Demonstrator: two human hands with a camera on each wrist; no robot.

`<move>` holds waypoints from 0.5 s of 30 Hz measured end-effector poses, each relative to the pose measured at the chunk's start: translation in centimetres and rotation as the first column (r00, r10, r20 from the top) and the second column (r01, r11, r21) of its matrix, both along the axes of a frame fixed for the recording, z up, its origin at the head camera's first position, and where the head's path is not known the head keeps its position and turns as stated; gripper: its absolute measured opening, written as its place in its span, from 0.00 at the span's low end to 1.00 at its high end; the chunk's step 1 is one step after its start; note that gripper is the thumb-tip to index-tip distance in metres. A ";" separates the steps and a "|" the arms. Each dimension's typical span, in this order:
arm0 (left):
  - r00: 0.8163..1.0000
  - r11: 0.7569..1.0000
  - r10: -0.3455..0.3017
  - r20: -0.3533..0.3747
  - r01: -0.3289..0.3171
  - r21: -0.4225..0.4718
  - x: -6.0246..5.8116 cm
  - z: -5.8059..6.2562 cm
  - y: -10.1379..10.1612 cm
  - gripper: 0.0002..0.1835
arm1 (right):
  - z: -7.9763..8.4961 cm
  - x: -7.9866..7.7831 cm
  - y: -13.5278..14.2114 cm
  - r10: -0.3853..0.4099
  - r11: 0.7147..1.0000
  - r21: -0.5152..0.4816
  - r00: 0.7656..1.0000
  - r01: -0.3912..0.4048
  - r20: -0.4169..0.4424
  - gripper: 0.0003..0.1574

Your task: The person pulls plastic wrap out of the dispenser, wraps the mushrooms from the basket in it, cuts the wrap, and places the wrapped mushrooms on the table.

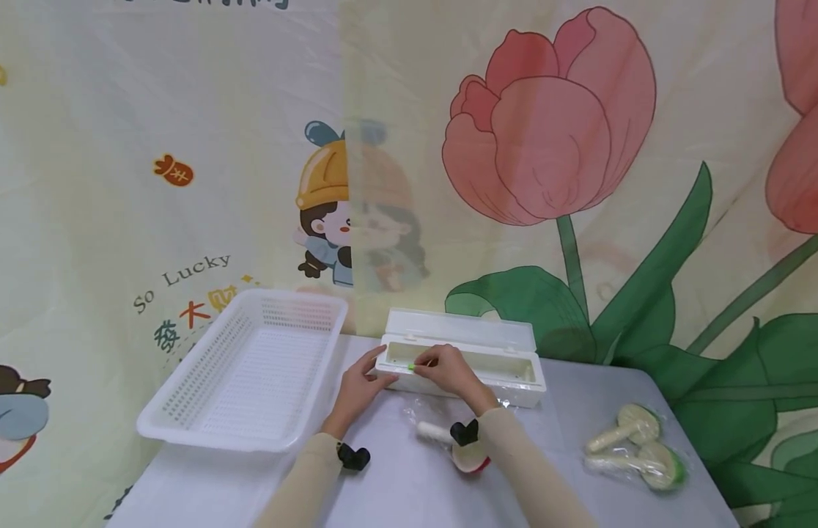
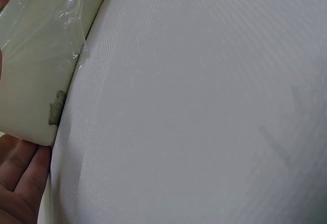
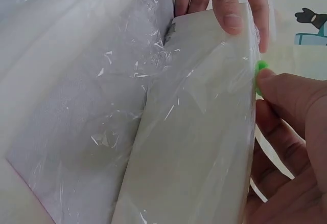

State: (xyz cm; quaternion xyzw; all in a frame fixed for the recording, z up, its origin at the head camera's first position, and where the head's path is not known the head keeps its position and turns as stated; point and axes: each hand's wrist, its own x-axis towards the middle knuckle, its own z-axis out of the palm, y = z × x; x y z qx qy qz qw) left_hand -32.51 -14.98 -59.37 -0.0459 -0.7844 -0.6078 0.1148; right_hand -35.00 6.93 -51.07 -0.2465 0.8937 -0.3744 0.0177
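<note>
A long white box (image 1: 391, 384) with its lid (image 1: 462, 331) swung up at the back stands in front of me. Clear plastic film (image 3: 179, 101) hangs down over its front face. With my left hand (image 1: 358, 385) I grip the box's left end, thumb on the front and fingers around the corner. Between thumb and forefinger, my right hand (image 1: 446, 369) pinches a small green slider (image 3: 261, 78) at the front rim, left of the middle. Right in front of the box lies a white-handled thing with a red-edged round head (image 1: 471, 458), partly hidden by my right wrist.
A large white perforated basket (image 1: 310, 411) stands to the left, close to my left forearm. Towards the right table edge lie two film-wrapped handled things with green-edged round heads (image 1: 661, 469). A printed cloth (image 1: 409, 308) hangs right behind the box.
</note>
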 end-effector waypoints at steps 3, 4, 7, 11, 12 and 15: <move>1.000 1.000 -0.012 0.004 0.012 0.010 0.0 0.0 -0.1 0.36 | 0.1 0.0 0.3 0.008 1.000 0.016 1.000 -0.008 0.005 0.06; 1.000 1.000 -0.017 0.006 0.017 0.013 0.1 0.0 -0.1 0.36 | 0.1 0.0 0.4 0.013 1.000 0.021 1.000 -0.013 0.004 0.06; 0.999 0.999 -0.030 0.012 0.029 0.019 0.1 0.1 -0.1 0.37 | 0.2 0.1 0.5 0.013 1.000 0.027 1.000 -0.013 0.005 0.06; 1.000 1.000 -0.022 0.017 0.021 0.017 0.3 0.3 0.0 0.37 | 0.3 0.1 0.6 0.005 1.000 0.026 1.000 -0.006 0.017 0.06; 1.000 1.000 -0.021 0.018 0.021 0.015 0.3 0.3 -0.1 0.37 | 0.3 0.1 0.6 0.005 1.000 0.025 1.000 -0.005 0.019 0.07; 0.999 0.999 -0.025 0.021 0.024 0.023 0.3 0.4 -0.1 0.37 | 0.4 0.1 0.8 0.007 1.000 0.030 1.000 -0.007 0.023 0.06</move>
